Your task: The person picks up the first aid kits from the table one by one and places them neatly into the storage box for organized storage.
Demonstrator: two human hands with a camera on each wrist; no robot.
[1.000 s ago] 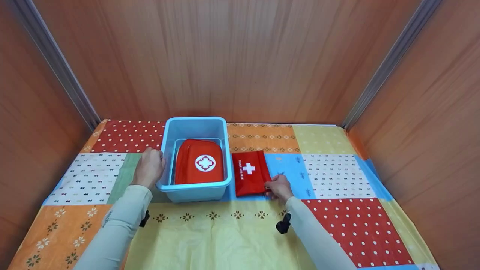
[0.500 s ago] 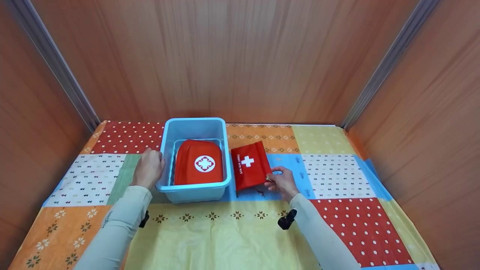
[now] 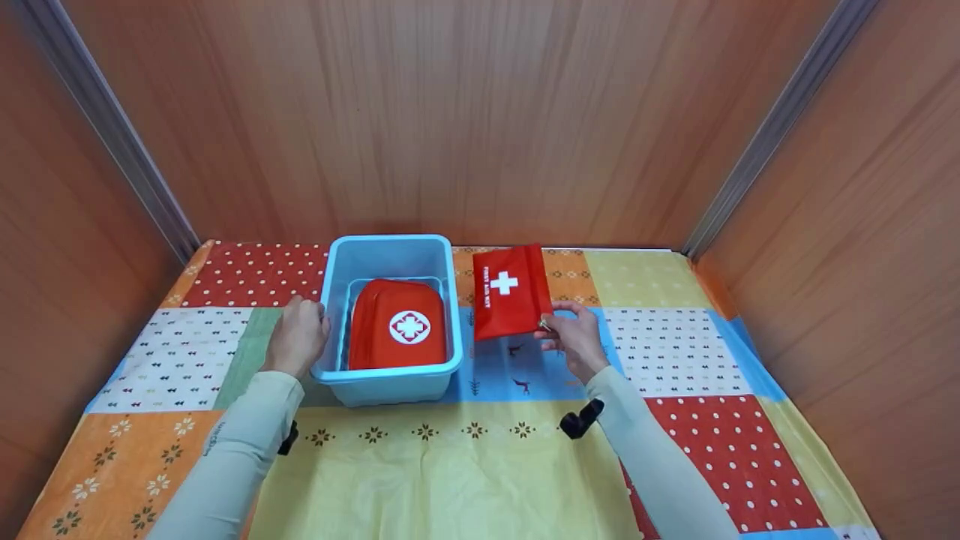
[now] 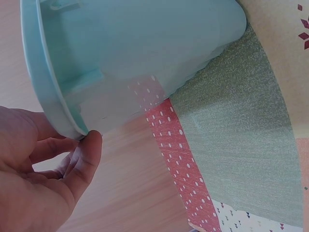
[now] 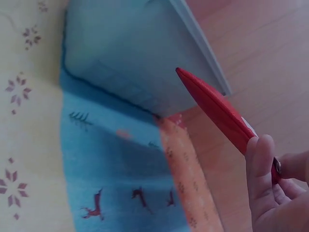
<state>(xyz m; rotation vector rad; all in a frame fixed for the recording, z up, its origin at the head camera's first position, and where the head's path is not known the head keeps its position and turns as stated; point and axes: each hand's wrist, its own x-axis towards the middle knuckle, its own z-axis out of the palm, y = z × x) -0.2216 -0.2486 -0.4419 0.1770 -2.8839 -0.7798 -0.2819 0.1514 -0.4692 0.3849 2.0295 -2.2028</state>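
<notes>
My left hand [image 3: 298,336] grips the left rim of a light blue plastic bin [image 3: 394,386]; in the left wrist view its fingers [image 4: 86,162] curl on that rim. Inside the bin lies a red first aid case [image 3: 394,337] with a white round cross emblem. Just right of the bin, my right hand [image 3: 577,337] pinches the near right corner of a flat red first aid pouch [image 3: 510,300] with a white cross. The pouch is raised off the cloth, seen edge-on in the right wrist view, apart from the bin's side.
A patchwork-patterned tablecloth [image 3: 450,472] covers the table. Wood-grain panels stand at the back [image 3: 480,120] and on both sides, joined by metal corner strips [image 3: 780,127]. Dark wrist cameras [image 3: 581,420] sit under both forearms.
The pouch has come up off the cloth and moved away from me with my right hand, tilting as it rose. My left hand and the bin have stayed in place.
</notes>
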